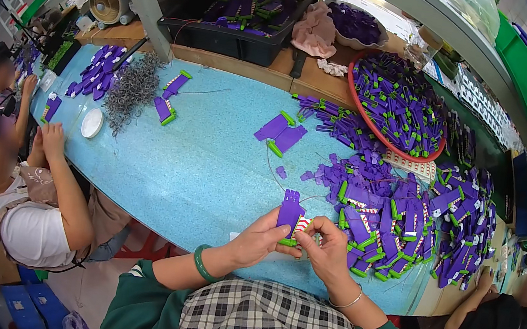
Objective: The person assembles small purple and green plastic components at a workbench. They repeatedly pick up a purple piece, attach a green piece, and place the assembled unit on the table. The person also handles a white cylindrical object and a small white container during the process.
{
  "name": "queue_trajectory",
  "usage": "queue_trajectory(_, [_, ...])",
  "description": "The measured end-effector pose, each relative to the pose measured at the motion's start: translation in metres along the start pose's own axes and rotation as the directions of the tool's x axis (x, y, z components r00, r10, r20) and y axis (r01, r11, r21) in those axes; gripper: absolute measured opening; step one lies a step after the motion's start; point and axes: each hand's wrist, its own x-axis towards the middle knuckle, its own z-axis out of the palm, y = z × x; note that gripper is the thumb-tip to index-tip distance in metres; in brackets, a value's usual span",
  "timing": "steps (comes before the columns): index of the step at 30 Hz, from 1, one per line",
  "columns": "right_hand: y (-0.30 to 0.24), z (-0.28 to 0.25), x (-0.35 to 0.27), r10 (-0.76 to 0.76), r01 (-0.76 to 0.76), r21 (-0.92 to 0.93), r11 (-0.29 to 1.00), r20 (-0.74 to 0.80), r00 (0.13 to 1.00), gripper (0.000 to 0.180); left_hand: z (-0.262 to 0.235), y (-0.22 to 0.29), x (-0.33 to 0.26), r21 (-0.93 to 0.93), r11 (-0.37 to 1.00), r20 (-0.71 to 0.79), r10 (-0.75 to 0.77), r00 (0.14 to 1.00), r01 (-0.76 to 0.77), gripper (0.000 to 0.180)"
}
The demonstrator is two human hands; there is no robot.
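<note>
Close to my body, over the table's near edge, my left hand (257, 239) grips a purple plastic wing-shaped piece (289, 209) with a green end. My right hand (328, 251) is closed in a pinch at its right side, against a red-and-white striped sticker (302, 224). Whether the sticker is fully pressed on, I cannot tell. A thin wire trails from the piece. Just right of my right hand lies a heap of similar purple pieces (396, 215) with green ends and striped stickers. Two joined purple pieces (281, 132) lie farther ahead.
A red basin (442, 148) of small purple-and-green parts stands at back right. Behind the table is a black crate (226, 43) of purple pieces. Tangled grey wires (132, 90) and a white round lid (92, 122) lie left. Co-workers sit left (43, 222) and right (472, 325).
</note>
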Motion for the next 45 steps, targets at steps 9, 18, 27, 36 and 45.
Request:
queue_trajectory(9, [0.001,-0.001,-0.002,-0.031,0.031,-0.054,0.998,-0.002,1.0,0.012,0.002,0.003,0.0,0.074,0.997,0.025,0.0,1.0,-0.002,0.034])
queue_trajectory(18, [-0.003,-0.004,0.001,-0.353,0.32,-0.306,0.897,-0.059,0.934,0.013,0.003,-0.003,0.0,0.249,0.968,0.015,0.033,0.999,-0.036,0.03])
queue_trajectory(27, [-0.007,-0.002,0.008,-0.155,0.161,-0.158,0.974,0.051,0.987,0.036,0.015,0.005,-0.005,0.096,0.995,-0.003,0.021,1.0,-0.021,0.034])
queue_trajectory(36, [-0.004,-0.004,0.011,-0.088,0.073,0.071,0.995,0.25,0.964,0.022,0.002,-0.017,0.013,-0.301,0.8,0.414,-0.38,0.827,0.518,0.036])
queue_trajectory(45, [-0.023,-0.018,0.014,0.086,-0.198,0.557,0.807,0.22,0.972,0.031,0.008,0.031,0.002,0.738,0.4,0.335,0.482,0.81,-0.543,0.02])
